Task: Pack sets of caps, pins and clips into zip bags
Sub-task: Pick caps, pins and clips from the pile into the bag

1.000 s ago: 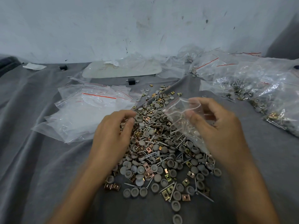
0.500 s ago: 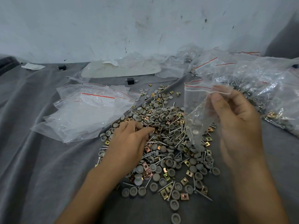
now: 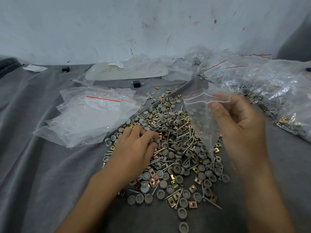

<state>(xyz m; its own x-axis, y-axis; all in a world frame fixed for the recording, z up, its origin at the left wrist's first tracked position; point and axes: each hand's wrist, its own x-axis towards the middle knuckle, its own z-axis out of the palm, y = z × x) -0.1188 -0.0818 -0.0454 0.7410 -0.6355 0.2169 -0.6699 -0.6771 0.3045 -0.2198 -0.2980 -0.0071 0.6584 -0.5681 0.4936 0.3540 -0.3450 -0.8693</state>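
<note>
Left hand (image 3: pixel 134 148) down on the pile of caps, screws and clips (image 3: pixel 181 148), fingers curled in, catch unclear. Right hand (image 3: pixel 239 128) pinches a clear zip bag (image 3: pixel 202 118) by its mouth, dangling over the parts. Empty zip bags (image 3: pixel 90 118) at ten o'clock, filled bags (image 3: pixel 282 91) at two.

Right hand (image 3: pixel 239 132) and zip bag (image 3: pixel 202 120) are blurred; whether the left hand (image 3: pixel 134 150) holds anything is unclear.

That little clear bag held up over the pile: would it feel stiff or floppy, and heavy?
Probably floppy: the bag hangs creased and tapering from the right hand, which pinches its top edge. Likely light, since a fingertip pinch alone holds it up. Its glossy film may be slippery.
</note>
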